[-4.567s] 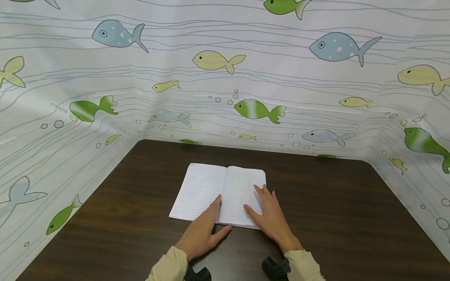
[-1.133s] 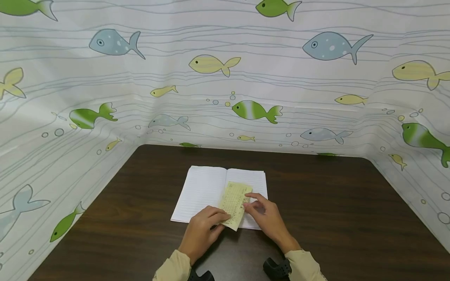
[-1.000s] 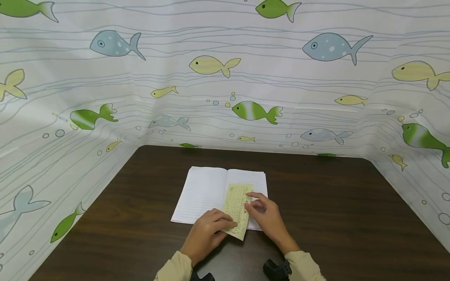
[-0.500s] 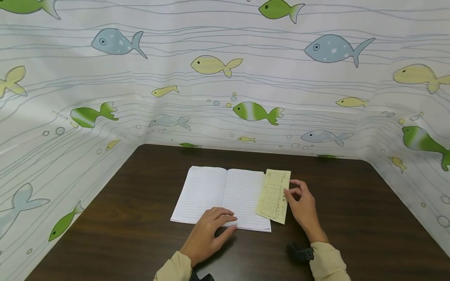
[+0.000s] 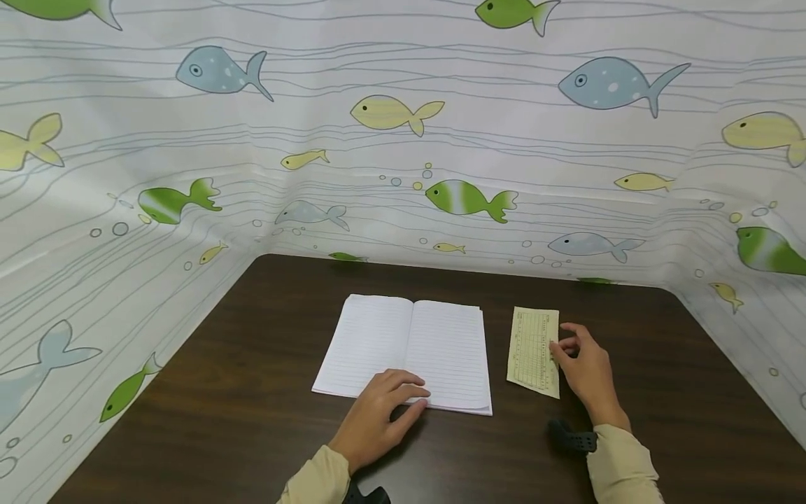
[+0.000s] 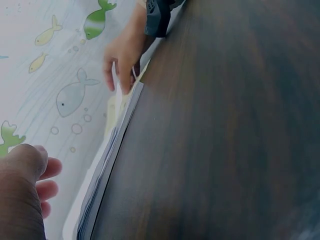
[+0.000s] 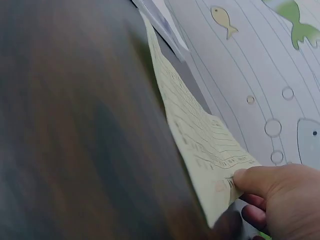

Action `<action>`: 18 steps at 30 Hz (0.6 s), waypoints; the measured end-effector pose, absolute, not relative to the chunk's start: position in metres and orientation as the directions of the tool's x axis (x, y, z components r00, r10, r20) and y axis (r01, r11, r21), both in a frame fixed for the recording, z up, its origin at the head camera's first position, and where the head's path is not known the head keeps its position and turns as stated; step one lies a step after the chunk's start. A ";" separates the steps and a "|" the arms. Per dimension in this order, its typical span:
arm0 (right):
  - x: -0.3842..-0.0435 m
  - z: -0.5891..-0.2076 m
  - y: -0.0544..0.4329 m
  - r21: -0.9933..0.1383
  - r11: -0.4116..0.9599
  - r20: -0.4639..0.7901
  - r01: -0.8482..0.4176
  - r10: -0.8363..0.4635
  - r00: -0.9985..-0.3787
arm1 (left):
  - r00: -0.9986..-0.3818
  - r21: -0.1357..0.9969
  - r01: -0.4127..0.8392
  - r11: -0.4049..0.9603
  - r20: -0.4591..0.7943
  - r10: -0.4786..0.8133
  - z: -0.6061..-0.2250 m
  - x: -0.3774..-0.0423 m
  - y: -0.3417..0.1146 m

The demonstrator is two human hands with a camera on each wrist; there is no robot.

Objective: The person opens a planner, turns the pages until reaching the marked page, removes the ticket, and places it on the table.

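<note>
An open notebook with blank ruled pages lies on the dark wooden table. Over its near edge my left hand rests with relaxed fingers. To the right of the notebook, my right hand pinches the right edge of a pale yellow printed slip of paper between thumb and fingers. In the right wrist view the slip bends upward toward the thumb, its dark print and a small red mark showing. The left wrist view has the notebook edge-on, with my left thumb and fingertips beside it.
A dark brown wooden table spreads around the notebook. White sheeting printed with fish stands behind the table and along both sides. Each wrist wears a black device, one of them the right wrist device.
The yellow slip, absent in the oldest frame, has moved off the notebook to the right in my right hand's pinch. My left hand has let go of the slip and stays at the notebook's near edge.
</note>
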State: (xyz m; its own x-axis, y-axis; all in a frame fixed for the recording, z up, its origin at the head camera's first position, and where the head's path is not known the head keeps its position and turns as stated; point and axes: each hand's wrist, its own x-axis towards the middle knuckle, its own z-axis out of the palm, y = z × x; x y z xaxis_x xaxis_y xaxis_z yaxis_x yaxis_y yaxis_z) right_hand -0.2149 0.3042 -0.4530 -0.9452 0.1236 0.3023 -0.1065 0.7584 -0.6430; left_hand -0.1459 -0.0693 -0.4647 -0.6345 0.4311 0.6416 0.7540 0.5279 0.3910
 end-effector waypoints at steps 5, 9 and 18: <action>-0.216 -0.454 0.316 -0.652 0.756 0.269 -0.063 0.153 -0.951 | -0.646 0.403 0.748 0.528 0.626 0.437 -0.464 -0.146 -0.068; -0.218 -0.454 0.321 -0.640 0.764 0.269 -0.077 0.129 -0.955 | -0.631 0.384 0.757 0.528 0.641 0.437 -0.466 -0.147 -0.069; -0.220 -0.448 0.322 -0.545 0.815 0.140 -0.195 -0.140 -0.980 | -0.652 0.406 0.743 0.533 0.619 0.438 -0.463 -0.145 -0.071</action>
